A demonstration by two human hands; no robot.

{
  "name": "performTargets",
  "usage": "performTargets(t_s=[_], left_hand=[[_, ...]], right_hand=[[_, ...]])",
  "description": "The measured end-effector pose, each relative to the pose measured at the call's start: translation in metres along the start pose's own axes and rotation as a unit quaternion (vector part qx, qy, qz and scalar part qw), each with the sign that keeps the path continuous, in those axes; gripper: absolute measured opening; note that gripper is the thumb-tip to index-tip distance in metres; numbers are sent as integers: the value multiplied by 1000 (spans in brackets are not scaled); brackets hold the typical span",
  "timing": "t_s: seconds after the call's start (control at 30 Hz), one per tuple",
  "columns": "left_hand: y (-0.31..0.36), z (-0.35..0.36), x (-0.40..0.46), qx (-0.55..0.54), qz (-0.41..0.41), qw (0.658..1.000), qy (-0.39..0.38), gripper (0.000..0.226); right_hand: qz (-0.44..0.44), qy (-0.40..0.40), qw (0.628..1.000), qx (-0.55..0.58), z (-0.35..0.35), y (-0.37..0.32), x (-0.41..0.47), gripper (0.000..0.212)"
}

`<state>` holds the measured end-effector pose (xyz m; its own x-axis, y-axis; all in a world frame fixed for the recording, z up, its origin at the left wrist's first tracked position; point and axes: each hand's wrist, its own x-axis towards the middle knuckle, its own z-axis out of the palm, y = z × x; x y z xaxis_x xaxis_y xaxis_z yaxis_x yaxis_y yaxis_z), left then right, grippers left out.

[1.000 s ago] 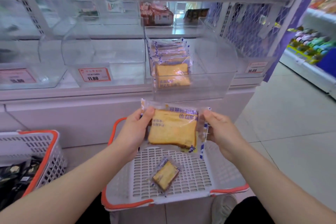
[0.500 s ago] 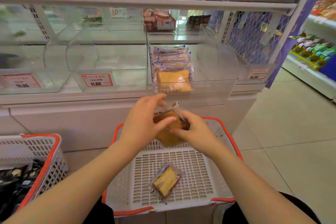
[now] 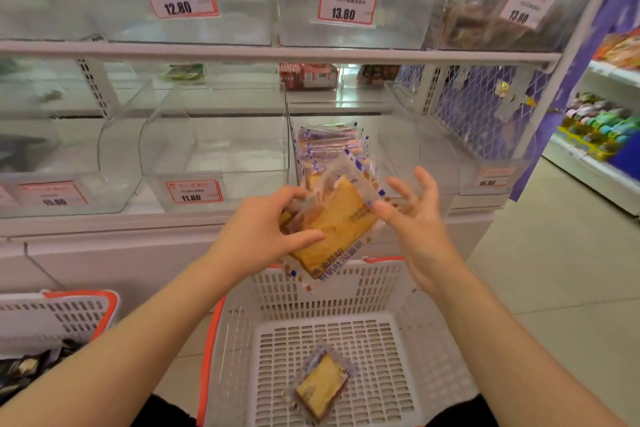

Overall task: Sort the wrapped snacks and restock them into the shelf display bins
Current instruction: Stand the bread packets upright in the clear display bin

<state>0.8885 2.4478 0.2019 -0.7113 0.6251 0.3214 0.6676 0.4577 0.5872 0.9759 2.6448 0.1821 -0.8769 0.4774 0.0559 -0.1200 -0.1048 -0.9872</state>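
Observation:
My left hand [image 3: 263, 236] grips a wrapped yellow cake slice [image 3: 336, 225] by its left edge, tilted, in front of the clear shelf bin [image 3: 408, 152]. My right hand [image 3: 415, 218] hovers at the packet's right side, fingers spread, thumb near the wrapper. Several identical packets [image 3: 325, 142] stand stacked in that bin. One more wrapped slice [image 3: 320, 388] lies on the floor of the white basket with orange rim [image 3: 235, 340] below my arms.
An empty clear bin [image 3: 214, 149] tagged 11.80 sits left of the stocked one. A second white basket [image 3: 52, 315] holding dark packets is at the lower left. Upper bins carry price tags. Another shelf unit [image 3: 602, 135] stands right across the tiled aisle.
The packet rose from basket height toward the bin and turned on a slant. My right hand let go of it and opened; the view tilted up.

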Motion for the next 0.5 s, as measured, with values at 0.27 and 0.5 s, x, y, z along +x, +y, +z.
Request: performTargets(t_s=[0.27, 0.5], left_hand=[[35, -35, 64, 225, 148, 963, -16, 60], [50, -35, 133, 306, 112, 938, -115, 62]], right_hand=[[-109, -200, 946, -231, -10, -71, 41, 43], [-87, -169, 941, -281, -18, -84, 80, 32]])
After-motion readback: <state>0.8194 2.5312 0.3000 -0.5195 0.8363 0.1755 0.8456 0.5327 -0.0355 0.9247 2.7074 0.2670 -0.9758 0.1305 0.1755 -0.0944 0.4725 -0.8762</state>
